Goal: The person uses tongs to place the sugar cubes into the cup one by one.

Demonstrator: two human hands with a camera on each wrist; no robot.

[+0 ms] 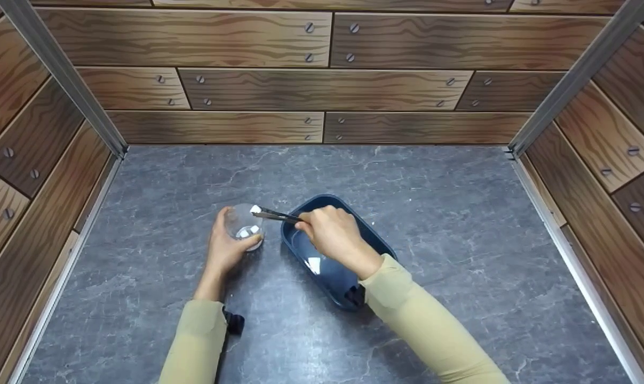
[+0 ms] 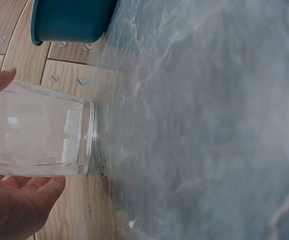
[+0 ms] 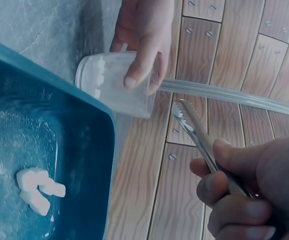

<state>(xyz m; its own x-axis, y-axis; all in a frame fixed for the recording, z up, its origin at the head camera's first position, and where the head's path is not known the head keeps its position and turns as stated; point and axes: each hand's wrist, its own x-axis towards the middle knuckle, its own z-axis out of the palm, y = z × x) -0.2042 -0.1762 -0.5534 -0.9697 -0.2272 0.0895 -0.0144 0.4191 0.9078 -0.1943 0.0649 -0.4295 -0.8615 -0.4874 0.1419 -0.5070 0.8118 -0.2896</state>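
My left hand holds a clear glass, upright on the grey surface, with thumb and fingers around its sides. A few white cubes lie at its bottom. My right hand grips metal tongs, whose tips are over the glass's mouth. A white spot shows at the tips in the head view; the right wrist view shows no clear cube there, so I cannot tell what it is. Beneath my right forearm sits a dark blue tray, with several white cubes on its floor.
Wood-patterned walls with metal corner strips enclose the grey marbled surface at the back and sides. The tray stands just right of the glass. Small white crumbs lie on the surface.
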